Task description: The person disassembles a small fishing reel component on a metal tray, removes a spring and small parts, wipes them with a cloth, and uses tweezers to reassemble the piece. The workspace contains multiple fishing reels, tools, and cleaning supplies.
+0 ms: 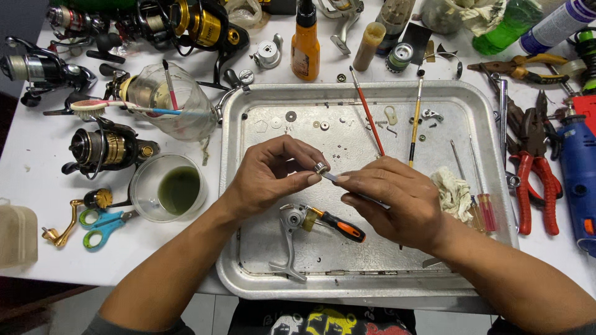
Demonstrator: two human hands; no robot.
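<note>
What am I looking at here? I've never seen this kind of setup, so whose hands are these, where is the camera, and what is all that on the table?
There is no machine: these are a person's two bare hands, filmed by one camera worn on their head and looking down.

The left hand pinches a small metal ring between its fingertips. The right hand holds a thin metal tool whose tip meets that ring.

Below the hands is a metal tray on a white table. In the tray lie a grey reel part, an orange and black screwdriver, two thin brushes, a crumpled rag and many tiny washers and screws.

Around the tray are fishing reels, a cup of green liquid, scissors, an orange bottle and red pliers.
</note>
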